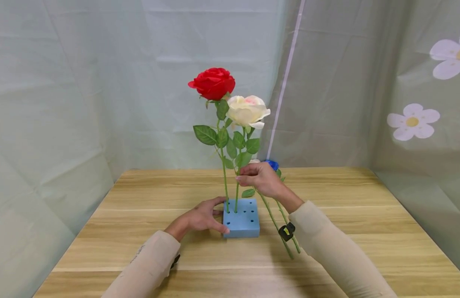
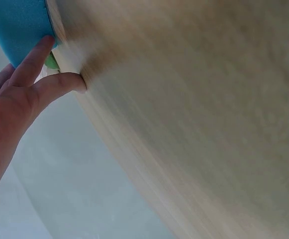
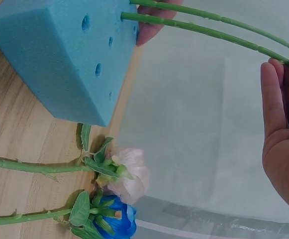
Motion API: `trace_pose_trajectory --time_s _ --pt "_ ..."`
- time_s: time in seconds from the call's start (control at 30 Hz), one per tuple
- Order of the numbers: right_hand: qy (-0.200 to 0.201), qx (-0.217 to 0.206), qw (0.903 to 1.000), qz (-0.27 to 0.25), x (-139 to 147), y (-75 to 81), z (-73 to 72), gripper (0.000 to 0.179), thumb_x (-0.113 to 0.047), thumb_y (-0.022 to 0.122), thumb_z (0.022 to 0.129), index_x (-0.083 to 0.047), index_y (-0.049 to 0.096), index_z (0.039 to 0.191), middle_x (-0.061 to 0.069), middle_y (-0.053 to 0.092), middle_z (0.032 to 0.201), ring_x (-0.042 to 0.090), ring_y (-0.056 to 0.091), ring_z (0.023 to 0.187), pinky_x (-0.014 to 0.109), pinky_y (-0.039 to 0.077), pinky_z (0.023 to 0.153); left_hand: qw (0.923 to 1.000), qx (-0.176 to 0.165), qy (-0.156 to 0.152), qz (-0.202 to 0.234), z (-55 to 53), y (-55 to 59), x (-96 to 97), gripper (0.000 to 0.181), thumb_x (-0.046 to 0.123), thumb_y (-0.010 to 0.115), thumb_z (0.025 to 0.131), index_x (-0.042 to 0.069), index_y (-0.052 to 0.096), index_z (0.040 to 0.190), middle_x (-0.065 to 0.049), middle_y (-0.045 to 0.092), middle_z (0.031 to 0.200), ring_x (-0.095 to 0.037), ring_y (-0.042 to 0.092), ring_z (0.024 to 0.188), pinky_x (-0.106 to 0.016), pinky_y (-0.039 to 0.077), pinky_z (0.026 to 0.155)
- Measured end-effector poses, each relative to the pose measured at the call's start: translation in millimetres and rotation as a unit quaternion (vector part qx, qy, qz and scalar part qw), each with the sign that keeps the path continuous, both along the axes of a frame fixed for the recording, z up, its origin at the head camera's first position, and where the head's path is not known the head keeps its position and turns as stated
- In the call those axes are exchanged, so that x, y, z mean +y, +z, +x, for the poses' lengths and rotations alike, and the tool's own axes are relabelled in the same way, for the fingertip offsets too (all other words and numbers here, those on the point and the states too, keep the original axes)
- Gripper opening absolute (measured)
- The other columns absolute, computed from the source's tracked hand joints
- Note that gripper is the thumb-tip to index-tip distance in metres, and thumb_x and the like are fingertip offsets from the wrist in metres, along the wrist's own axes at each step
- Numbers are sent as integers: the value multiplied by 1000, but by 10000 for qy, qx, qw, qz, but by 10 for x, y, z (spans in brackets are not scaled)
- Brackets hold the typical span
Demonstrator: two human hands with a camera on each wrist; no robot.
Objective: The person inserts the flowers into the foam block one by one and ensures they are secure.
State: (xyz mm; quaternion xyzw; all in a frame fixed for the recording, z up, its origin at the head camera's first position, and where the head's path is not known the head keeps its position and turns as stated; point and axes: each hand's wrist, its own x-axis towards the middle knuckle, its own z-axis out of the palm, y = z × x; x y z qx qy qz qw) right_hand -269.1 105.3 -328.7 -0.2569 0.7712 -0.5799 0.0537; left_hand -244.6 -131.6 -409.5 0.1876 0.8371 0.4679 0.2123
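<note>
A blue foam block (image 1: 241, 227) with several holes stands on the table. At its left side my left hand (image 1: 203, 215) holds the block, thumb toward the front corner and fingers toward the back. A red rose (image 1: 213, 84) rises upright from a hole in the block's left part. Beside it the white rose (image 1: 248, 111) has its stem's lower end in another hole. Well above the block, my right hand (image 1: 261, 179) pinches the white rose's stem (image 3: 209, 32) between thumb and fingers. Only part of the left hand's grip shows in the left wrist view.
Right of the block lie a blue rose (image 3: 115, 216) and a pale pink rose (image 3: 130, 174), stems toward the table's front. In the head view my right forearm partly covers them. A pale curtain (image 1: 170, 62) hangs behind the wooden table (image 1: 140, 194).
</note>
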Motion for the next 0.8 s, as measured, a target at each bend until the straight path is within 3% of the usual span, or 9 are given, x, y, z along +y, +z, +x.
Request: trace_pose_trajectory --time_s 0.53,0.8 --pt "13 263 9993 268 -37 -8 6 28 -8 70 93 10 67 114 16 72 97 25 72 86 35 59 78 10000 18 30 -57 1 2 -25 101 18 91 74 -1 31 153 -20 38 154 -40 51 131 -50 40 108" --pt "-213 310 9992 152 26 -50 30 26 -9 73 91 8 71 110 15 73 99 25 72 88 45 58 81 10000 54 -2 -61 11 -15 -30 101 18 91 74 -2 31 153 -20 37 154 -40 51 130 -49 40 108"
